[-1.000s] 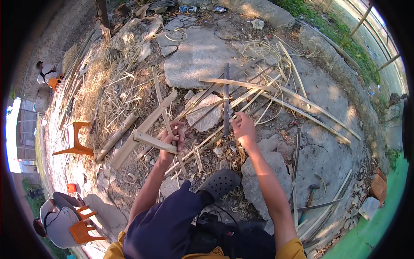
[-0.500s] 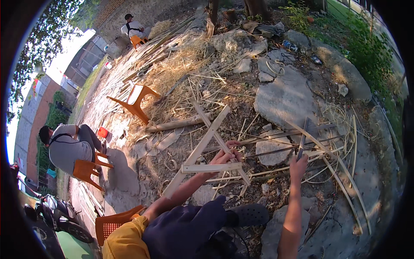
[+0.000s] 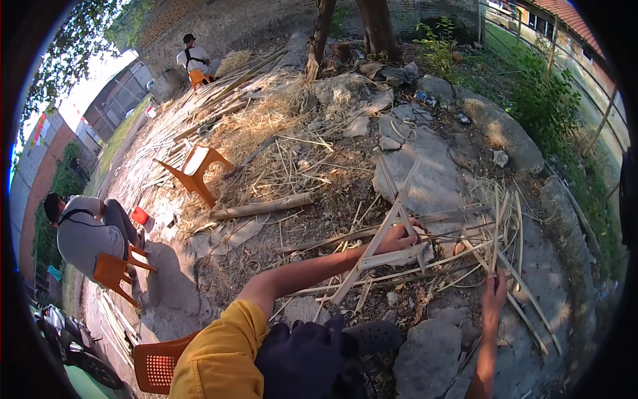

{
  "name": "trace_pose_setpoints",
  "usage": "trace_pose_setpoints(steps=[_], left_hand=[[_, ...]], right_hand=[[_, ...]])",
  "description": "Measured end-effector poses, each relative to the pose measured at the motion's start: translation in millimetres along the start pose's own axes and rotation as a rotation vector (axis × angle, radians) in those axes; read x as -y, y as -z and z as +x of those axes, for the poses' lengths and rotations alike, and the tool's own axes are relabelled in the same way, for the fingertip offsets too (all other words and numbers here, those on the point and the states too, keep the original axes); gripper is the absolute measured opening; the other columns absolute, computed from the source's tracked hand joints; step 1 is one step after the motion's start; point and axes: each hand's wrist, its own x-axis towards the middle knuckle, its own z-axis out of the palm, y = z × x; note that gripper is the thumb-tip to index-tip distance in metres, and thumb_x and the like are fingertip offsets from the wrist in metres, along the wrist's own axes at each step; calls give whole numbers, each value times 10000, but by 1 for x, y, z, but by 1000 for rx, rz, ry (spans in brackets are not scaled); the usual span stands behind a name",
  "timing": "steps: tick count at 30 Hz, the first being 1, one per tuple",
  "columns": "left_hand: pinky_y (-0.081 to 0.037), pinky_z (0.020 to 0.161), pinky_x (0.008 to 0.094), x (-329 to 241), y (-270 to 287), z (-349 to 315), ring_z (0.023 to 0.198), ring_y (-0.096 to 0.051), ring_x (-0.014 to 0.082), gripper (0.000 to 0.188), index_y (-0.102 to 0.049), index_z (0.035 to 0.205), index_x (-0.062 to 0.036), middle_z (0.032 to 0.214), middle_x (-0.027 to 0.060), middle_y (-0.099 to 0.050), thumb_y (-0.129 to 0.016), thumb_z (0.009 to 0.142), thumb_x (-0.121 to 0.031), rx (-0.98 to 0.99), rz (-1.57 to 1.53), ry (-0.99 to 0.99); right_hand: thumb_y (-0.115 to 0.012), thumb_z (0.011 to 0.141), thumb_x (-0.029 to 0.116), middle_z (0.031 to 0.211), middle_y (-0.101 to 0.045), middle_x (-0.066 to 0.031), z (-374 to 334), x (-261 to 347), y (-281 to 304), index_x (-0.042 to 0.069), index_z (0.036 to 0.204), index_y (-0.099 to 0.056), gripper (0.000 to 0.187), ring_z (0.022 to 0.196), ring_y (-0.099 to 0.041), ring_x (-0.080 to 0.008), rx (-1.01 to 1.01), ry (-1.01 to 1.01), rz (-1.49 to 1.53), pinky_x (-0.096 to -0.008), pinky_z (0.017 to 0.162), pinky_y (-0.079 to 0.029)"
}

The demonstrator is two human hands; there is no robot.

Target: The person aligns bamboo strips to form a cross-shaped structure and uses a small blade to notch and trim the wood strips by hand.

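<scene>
My left hand [image 3: 397, 239] is wrapped round a leg of an A-shaped frame [image 3: 374, 251] of pale flat bamboo or wooden slats, crossed at the top and joined by a crossbar low down. It holds the frame tilted above the ground. Off to the right, my right hand [image 3: 494, 294] is closed round the handle of a long-bladed knife [image 3: 493, 256]. The blade points away from me and shows only as a narrow edge. It overlaps several pale split bamboo strips [image 3: 528, 292] lying there, so its tip is hard to make out.
Flat stone slabs [image 3: 425, 166] and loose shavings [image 3: 286, 149] cover the ground. A bamboo pole [image 3: 262, 205] lies ahead, near an orange plastic stool [image 3: 197, 169]. One person [image 3: 93, 229] sits at the left, another [image 3: 195, 58] far back. An orange chair [image 3: 159, 366] stands at my left.
The frame has moved right and away from me in my left hand. My right hand has shifted right and nearer with the knife, whose blade has turned edge-on. The whole view has swung somewhat.
</scene>
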Motion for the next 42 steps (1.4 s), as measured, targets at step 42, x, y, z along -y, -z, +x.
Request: trace_pose_setpoints(steps=[42], left_hand=[[-527, 826, 431, 80, -209, 63, 921, -654, 268, 310, -569, 1311, -107, 981, 113, -646, -604, 1019, -206, 470, 439, -240]], right_hand=[[-825, 907, 106, 971, -770, -143, -344, -75, -49, 35, 1454, -431, 678, 869, -782, -245, -360, -375, 145, -371, 778, -633]])
